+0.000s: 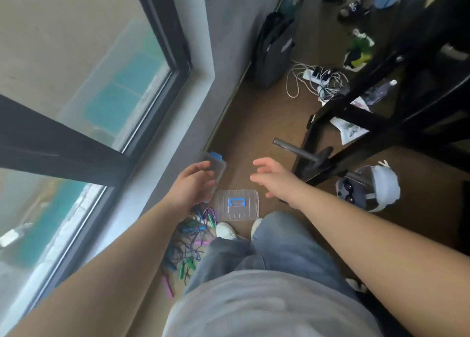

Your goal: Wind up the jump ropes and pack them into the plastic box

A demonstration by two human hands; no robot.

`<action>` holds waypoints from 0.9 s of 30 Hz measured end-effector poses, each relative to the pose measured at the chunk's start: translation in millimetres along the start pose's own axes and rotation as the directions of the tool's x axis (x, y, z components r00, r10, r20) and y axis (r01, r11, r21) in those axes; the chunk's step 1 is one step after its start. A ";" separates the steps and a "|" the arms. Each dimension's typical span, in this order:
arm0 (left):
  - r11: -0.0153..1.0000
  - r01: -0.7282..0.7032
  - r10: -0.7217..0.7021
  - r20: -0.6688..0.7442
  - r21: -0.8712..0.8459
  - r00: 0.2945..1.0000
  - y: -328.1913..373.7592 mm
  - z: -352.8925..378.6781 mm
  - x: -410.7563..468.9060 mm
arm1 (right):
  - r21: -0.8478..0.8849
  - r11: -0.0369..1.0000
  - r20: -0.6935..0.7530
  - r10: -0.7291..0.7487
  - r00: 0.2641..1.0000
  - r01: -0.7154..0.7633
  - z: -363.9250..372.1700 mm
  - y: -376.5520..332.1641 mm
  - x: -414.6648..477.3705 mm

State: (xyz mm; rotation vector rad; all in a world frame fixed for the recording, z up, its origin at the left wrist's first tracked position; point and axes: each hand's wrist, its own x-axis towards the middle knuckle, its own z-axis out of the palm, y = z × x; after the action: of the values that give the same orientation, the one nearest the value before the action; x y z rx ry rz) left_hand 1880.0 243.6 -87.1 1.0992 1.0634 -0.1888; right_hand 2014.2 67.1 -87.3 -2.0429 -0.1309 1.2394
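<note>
Overall: a person stands over the floor with both arms stretched down towards the lid (236, 204); I judge that no winding has begun.
Lid: clear plastic with a blue handle, lying flat just ahead of the shoes (225, 231); I cannot tell whether it is a bare lid or sits on a second box.
Box (218, 167): clear with a blue clip at its far end, just beyond the lid's left corner, tipped up against the wall.
Ropes (194, 237): a loose tangle of purple and dark cords with green, blue and pink handles, just left of the lid and trailing back from it along the wall.
Left hand (193, 181): fingers relaxed and spread, holding nothing; it is left of the lid and overlaps the box in view, but I cannot tell whether it touches it.
Right hand (269, 176): fingers loosely spread and empty, in the air beyond the lid's right corner.
Handling, ropes: probably light and limp, with cords that snag on one another and stiff handles. Take one pair of handles, draw that rope free, then loop the cord.
Handling, box: likely light, rigid and smooth, and perhaps brittle at the clip. Hold it by the side walls, and the lid by its handle.
Writing: none can be read on the lid, box or ropes; a white mark on a dark thing far beyond the lid is too blurred.
Nearby: a white headset (368, 186) lies right of the lid.
</note>
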 end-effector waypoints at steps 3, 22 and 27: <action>0.998 0.006 -0.007 -0.015 -0.057 1.000 0.0 -4.9 2.4 | -0.087 0.996 0.055 -0.024 0.998 0.029 3.0 -19.0 16.0; 0.847 -0.148 -0.148 -0.495 -0.510 0.856 -58.6 53.4 -4.1 | -0.591 0.676 0.574 -0.030 0.818 0.440 12.4 -63.4 99.5; 0.834 -0.113 -0.203 -0.492 -0.539 0.847 -102.3 63.5 -18.1 | -0.600 0.692 0.576 0.026 0.817 0.401 21.0 -25.9 93.1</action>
State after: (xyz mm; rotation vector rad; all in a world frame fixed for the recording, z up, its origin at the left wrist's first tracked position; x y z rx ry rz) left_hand 1847.5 136.4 -134.8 0.5908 1.5246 0.4037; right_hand 2053.7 137.4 -144.5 -2.0972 -1.2591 1.7830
